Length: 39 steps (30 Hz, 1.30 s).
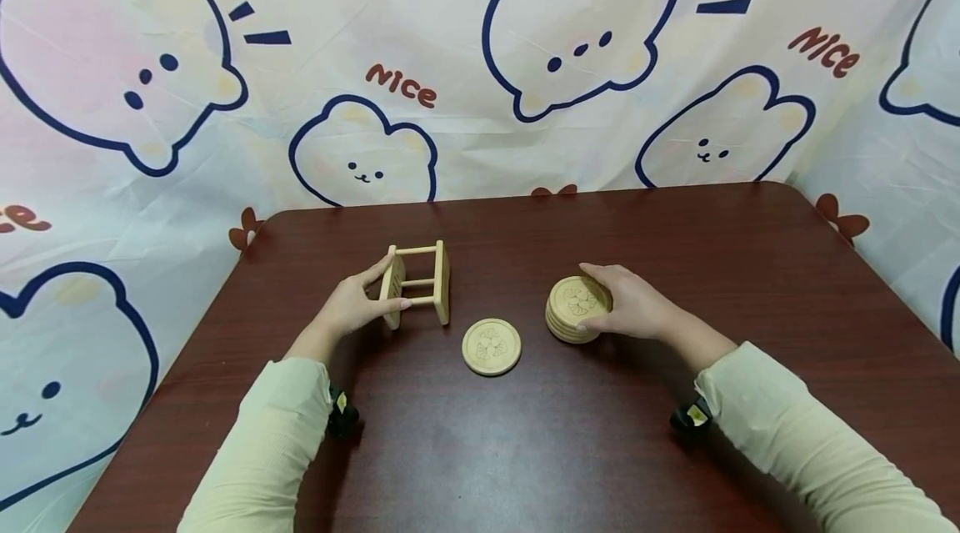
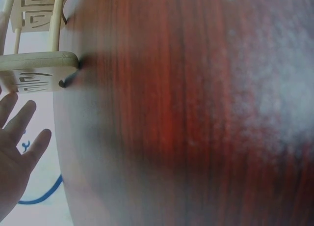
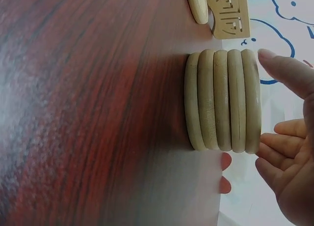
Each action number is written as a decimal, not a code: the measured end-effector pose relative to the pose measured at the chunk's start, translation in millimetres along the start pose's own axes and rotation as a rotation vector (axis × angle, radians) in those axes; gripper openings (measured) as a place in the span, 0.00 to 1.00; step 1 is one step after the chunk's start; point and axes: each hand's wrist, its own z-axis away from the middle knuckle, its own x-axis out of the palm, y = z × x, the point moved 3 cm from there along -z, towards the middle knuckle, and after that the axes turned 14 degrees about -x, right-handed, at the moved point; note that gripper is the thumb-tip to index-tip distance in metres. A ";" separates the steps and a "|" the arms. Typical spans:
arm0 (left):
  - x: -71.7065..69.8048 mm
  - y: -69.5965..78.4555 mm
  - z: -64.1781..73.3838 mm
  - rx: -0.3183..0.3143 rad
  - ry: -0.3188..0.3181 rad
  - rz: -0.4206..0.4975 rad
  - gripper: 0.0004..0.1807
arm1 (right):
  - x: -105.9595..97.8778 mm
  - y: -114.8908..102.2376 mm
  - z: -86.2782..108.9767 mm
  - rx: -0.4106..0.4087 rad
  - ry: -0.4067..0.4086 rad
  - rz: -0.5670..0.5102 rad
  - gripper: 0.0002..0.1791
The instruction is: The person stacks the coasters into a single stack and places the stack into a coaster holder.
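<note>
My left hand (image 1: 352, 304) holds the near-left side panel of a small wooden coaster rack (image 1: 442, 287), with the thumb at the panel's front and a finger at its back. In the left wrist view, the other fingers of that hand are spread beside the panel's cut-out pattern. To the right, a stack of several round wooden coasters (image 3: 216, 100) stands on the table. My right hand (image 1: 633, 304) grips the top coaster (image 1: 573, 299) of this stack, thumb and fingers at opposite parts of its rim. A single coaster (image 1: 491, 347) with an engraved leaf design lies flat between rack and stack.
Everything stands on a dark reddish-brown wooden table (image 1: 480, 450). Behind it hangs a pale cloth (image 1: 465, 149) printed with cartoon bears, which also continues along the sides. Each wrist wears a small black camera (image 1: 343, 414) below the sleeve cuff.
</note>
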 end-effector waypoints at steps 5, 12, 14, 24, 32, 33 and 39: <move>0.1 -0.5 0.2 0.004 -0.001 0.001 0.51 | -1.0 -4.2 -1.6 -0.017 0.016 -0.005 0.48; -0.2 -1.6 -1.8 0.019 0.018 -0.015 0.51 | -1.2 -15.0 -5.5 -0.051 0.049 -0.039 0.46; -0.2 -1.3 -1.7 0.017 0.015 -0.017 0.51 | -0.4 -18.4 -6.5 -0.058 0.049 -0.049 0.46; -0.5 -0.9 -0.7 0.005 0.005 -0.019 0.51 | 2.9 -36.3 -8.1 -0.083 0.042 -0.099 0.46; 0.2 -0.9 -0.7 0.005 0.003 -0.012 0.51 | 6.6 -50.2 -8.3 -0.164 0.053 -0.102 0.45; 0.4 -1.0 -0.6 0.005 0.001 -0.009 0.51 | 7.2 -51.7 -8.8 -0.177 0.054 -0.098 0.45; 0.6 -0.7 0.2 0.001 -0.007 0.018 0.52 | 12.6 -59.6 -10.6 -0.230 0.043 -0.120 0.43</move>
